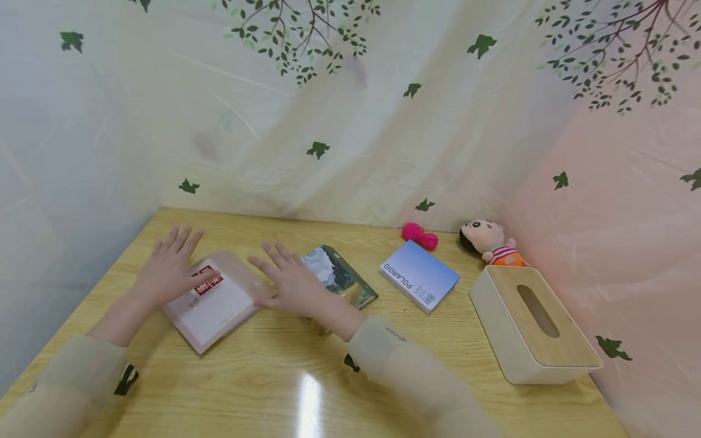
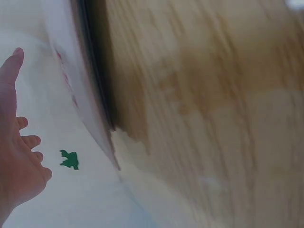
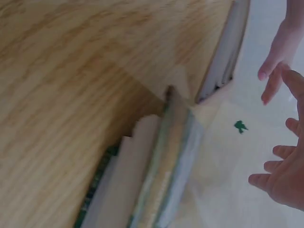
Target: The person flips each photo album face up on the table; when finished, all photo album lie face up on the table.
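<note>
A book in a clear, pinkish cover with a red label (image 1: 216,322) lies on the left of the table. Over its left side my left hand (image 1: 167,271) is spread, fingers straight, holding nothing. My right hand (image 1: 301,289), also spread and bare, hovers between that book and a book with a landscape cover (image 1: 353,277), hiding part of the latter. In the right wrist view, the landscape book's pages (image 3: 137,166) stand slightly apart beneath its cover, and the right hand (image 3: 289,171) is off it. The left wrist view has the left hand (image 2: 21,164) apart from the pinkish book's edge (image 2: 78,71).
Right of centre lies a blue-and-white POLAROID book or box (image 1: 418,277), with bright pink yarn (image 1: 420,236) behind it. A soft doll (image 1: 487,238) leans by the back right corner. A tissue box with wooden lid (image 1: 501,328) stands near the right edge. Printed curtains (image 1: 356,121) enclose the table (image 1: 263,389).
</note>
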Motion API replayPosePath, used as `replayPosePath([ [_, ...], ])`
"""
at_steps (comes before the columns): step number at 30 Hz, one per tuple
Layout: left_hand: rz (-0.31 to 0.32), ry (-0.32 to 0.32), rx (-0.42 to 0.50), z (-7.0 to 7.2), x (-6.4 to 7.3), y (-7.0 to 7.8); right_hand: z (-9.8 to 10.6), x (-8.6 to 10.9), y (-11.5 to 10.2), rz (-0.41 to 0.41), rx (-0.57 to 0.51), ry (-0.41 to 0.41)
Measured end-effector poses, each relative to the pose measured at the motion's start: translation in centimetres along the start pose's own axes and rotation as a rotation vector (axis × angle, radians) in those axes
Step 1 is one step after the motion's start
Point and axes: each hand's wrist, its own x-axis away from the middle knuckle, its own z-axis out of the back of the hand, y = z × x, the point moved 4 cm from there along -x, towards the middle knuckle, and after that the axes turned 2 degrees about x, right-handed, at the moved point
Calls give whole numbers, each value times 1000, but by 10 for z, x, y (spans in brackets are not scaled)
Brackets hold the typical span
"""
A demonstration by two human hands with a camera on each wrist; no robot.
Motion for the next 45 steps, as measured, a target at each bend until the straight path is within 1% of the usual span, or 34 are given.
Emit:
replayPosePath([
  [4,-3,-37,64,-11,-2,-11,-16,-5,2,26,-67,-41],
  [7,23,-88,144,-20,-3,-19,-23,-7,3,33,-116,-81],
  [9,37,-122,179,-25,-5,-23,-27,-8,3,32,-136,-105],
  [13,30,-176,216,-33,-7,-28,-34,-11,3,31,-136,-143],
  [17,21,-213,262,-38,-8,-31,-39,-14,3,26,-146,-179],
  [20,47,-249,305,-42,-8,-34,-42,-16,3,47,-135,-194],
  [23,76,-278,322,-45,-9,-37,-44,-17,2,65,-111,-208],
  [26,91,-282,326,-46,-10,-38,-46,-19,2,67,-98,-216],
  [33,138,-286,332,-41,-13,-37,-48,-23,4,70,-101,-208],
  [37,134,-284,357,-37,-16,-34,-48,-23,6,73,-146,-217],
  [40,117,-281,370,-35,-18,-31,-48,-21,7,89,-193,-229],
  [45,105,-255,374,-31,-21,-28,-45,-18,6,112,-269,-226],
])
